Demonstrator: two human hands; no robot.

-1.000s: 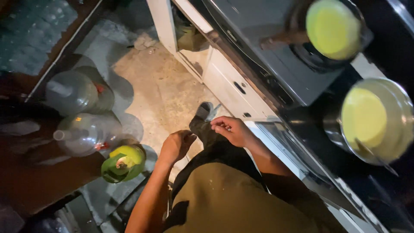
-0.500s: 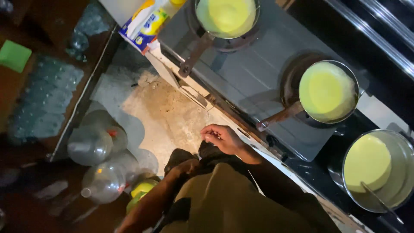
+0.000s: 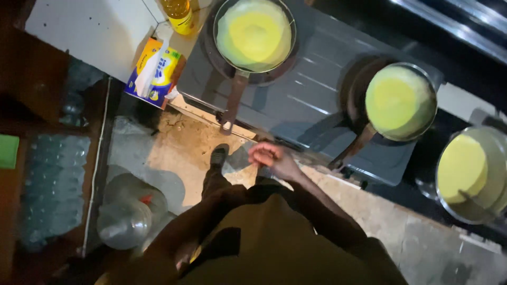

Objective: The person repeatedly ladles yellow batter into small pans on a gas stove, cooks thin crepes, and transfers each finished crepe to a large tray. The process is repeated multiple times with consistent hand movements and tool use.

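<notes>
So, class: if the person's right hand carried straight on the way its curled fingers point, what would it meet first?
Probably the handle of the nearer frying pan; the right hand points up-left toward it, though depth is unclear.

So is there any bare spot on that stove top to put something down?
The widest free patch is the grey stove top between the left pan and the middle pan. The back-left corner is crowded by the oil bottle and tissue box. The right hand hovers at the front edge, holding nothing that I can see.
</notes>
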